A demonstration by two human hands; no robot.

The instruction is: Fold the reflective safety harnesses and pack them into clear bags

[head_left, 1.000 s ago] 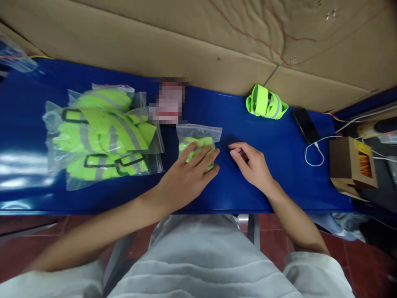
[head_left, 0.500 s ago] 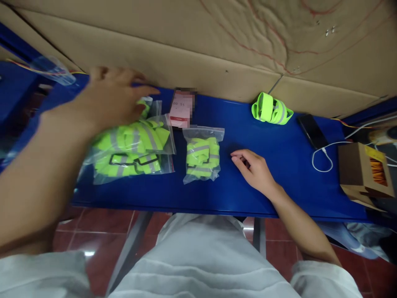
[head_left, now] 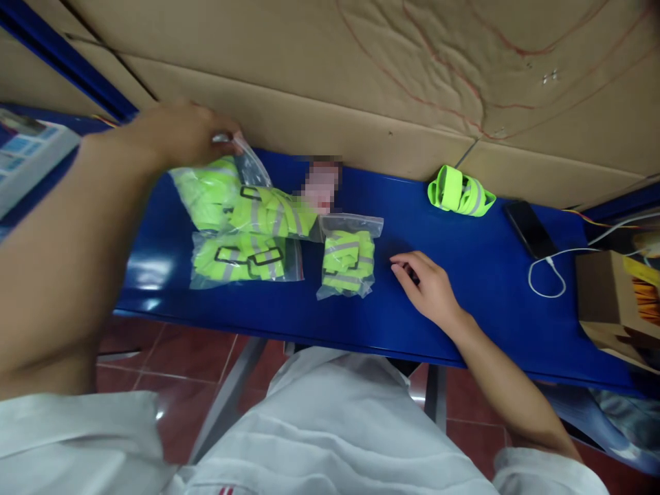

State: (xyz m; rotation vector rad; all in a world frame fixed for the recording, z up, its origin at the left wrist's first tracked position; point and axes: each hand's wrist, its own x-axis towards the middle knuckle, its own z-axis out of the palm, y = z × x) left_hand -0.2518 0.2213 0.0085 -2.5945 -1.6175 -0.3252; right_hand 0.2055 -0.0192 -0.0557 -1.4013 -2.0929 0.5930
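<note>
the upper bagged vest (head_left: 242, 203) lies at the worktop's (head_left: 464, 275) ten o'clock, its plastic corner pinched in the left hand (head_left: 178, 130) fingers (clenched on the bag). a second bagged vest (head_left: 242, 258) sits just under it, a small bag (head_left: 346, 258) at its three o'clock. the right hand (head_left: 430, 289) rests loosely curled, grasping nothing. a rolled band (head_left: 458, 192) lies at one o'clock.

no readable text, card (head_left: 320, 184) on table blurred out
</note>
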